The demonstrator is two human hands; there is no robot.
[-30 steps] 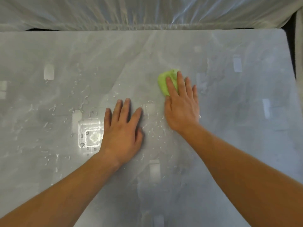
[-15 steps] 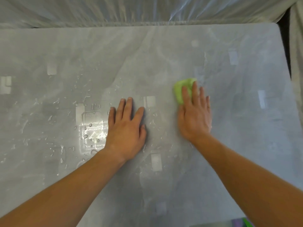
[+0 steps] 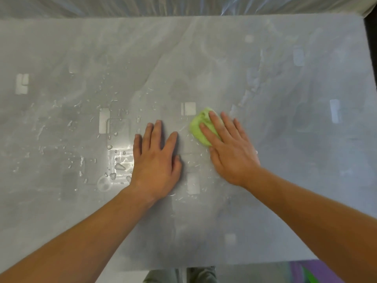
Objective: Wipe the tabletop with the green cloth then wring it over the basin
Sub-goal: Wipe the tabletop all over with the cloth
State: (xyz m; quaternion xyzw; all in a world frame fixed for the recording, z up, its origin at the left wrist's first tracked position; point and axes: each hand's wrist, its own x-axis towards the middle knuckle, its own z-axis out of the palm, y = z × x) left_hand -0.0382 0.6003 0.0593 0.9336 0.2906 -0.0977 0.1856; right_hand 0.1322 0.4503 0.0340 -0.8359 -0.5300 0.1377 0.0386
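The grey tabletop (image 3: 285,180) is covered with clear plastic film and fills most of the view. A bunched green cloth (image 3: 199,127) lies near its middle, partly under the fingers of my right hand (image 3: 228,148), which presses it flat onto the surface. My left hand (image 3: 157,160) rests palm down, fingers spread, just left of the cloth and apart from it. Water drops and streaks (image 3: 118,160) lie on the table left of my left hand. No basin is in view.
A draped plastic sheet (image 3: 183,7) hangs behind the table's far edge. The near table edge (image 3: 204,266) shows at the bottom, with legs and a purple and green object (image 3: 314,274) below it. A dark gap (image 3: 370,48) runs along the right edge.
My right hand has slid the green cloth back to the left, closer to my left hand. The view has shifted so the near table edge shows. My left hand has stayed planted.
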